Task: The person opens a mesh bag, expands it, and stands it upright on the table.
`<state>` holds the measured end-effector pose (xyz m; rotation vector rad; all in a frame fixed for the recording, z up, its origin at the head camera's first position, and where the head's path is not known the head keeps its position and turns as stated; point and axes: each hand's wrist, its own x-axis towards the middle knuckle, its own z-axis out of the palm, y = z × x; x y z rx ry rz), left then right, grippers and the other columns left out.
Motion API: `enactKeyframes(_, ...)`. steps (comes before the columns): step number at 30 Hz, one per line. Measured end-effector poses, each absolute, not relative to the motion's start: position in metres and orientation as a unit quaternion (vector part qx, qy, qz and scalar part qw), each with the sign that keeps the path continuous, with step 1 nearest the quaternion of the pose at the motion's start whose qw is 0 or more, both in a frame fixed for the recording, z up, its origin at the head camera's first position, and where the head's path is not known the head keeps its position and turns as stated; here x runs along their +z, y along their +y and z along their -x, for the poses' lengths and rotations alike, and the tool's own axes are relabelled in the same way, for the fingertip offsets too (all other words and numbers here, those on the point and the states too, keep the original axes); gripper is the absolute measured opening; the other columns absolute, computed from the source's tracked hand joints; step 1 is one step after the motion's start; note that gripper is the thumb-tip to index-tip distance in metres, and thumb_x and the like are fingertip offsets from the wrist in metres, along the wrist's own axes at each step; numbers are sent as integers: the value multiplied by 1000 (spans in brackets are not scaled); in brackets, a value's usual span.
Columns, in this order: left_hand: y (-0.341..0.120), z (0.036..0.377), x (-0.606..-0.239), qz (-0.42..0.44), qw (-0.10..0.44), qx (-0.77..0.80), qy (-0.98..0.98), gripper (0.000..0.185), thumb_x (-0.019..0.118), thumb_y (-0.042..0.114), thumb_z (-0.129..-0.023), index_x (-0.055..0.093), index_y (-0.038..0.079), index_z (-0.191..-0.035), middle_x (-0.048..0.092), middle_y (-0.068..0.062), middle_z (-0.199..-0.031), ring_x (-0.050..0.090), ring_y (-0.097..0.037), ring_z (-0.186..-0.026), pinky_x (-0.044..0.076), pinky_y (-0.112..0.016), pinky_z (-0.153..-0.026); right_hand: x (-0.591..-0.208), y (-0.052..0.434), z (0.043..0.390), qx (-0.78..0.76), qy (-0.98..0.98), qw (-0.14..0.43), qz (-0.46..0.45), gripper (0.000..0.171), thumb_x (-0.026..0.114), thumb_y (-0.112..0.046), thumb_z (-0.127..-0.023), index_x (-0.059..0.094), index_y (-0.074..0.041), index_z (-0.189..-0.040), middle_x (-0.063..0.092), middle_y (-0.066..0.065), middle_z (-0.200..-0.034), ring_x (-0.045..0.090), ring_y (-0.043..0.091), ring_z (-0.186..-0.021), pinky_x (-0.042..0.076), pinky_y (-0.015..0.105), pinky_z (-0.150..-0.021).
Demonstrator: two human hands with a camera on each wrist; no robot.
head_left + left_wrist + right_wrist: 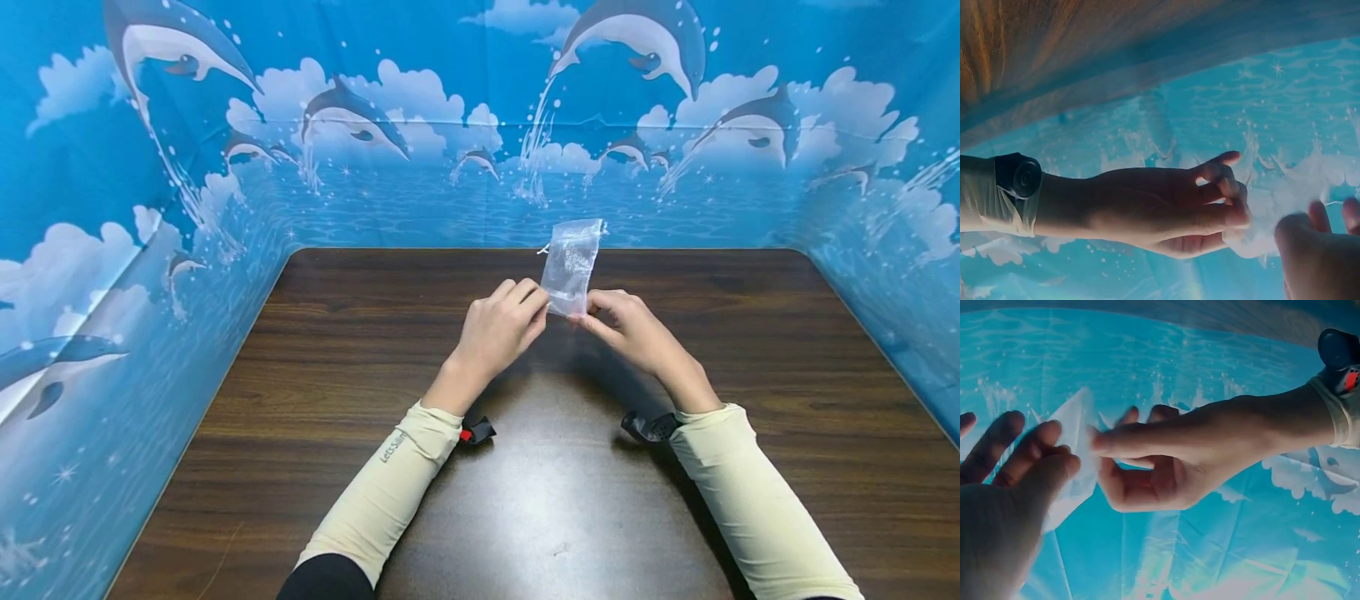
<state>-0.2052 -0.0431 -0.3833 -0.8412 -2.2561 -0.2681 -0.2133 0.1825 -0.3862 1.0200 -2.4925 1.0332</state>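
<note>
Plastic bag (572, 265), small, clear and crinkly, stands upright above the dark wood-grain table (750, 375). We pinch its bottom edge from both sides, left hand (498, 329) and right hand (633, 327) each with fingertips closed on it. Blue dolphin-print backdrop (420, 125) surrounds the table.

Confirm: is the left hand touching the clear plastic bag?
Touching. Head view: left hand fingertips pinch the clear plastic bag at its lower edge; right hand pinches the other side.
</note>
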Motion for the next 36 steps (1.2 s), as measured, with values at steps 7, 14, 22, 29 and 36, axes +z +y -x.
enactKeyframes(7,-41,203,-385,351,367,-71,-859,7,64,17,-86,62,17,-93,63,4,-92,56,-14,-75,46,-24,-47,-388,176,212,231,-912,200,-273,17,61,-29,-92,55,-13,-89,58,0,-68,51,16,-58,44,37,-68)
enactKeyframes(14,-37,201,-384,320,384,-93,-861,5,61,15,-86,59,15,-91,56,2,-84,54,-14,-66,39,-27,-40,-389,167,209,182,-898,295,-272,25,54,-21,-96,50,-13,-73,46,-2,-60,44,15,-55,45,45,-77)
enactKeyframes(22,-36,203,-393,232,353,-132,-897,16,61,30,-89,56,16,-85,53,5,-73,45,-12,-51,32,-27,-37,-392,166,208,183,-886,320,-281,20,56,-21,-94,54,-12,-77,53,-1,-62,43,15,-54,40,41,-71)
enactKeyframes(29,-38,204,-393,245,385,-93,-885,12,54,20,-94,57,15,-83,57,4,-73,47,-12,-49,31,-27,-35,-396,164,210,152,-906,321,-228,20,52,-26,-95,55,-10,-83,55,1,-60,50,16,-52,42,44,-68)
enactKeyframes(36,-39,202,-391,292,369,-52,-881,6,60,18,-89,58,17,-84,58,6,-73,53,-13,-53,33,-26,-37,-394,163,208,112,-883,385,-246,25,53,-33,-95,55,-10,-84,56,3,-65,56,22,-59,42,48,-77)
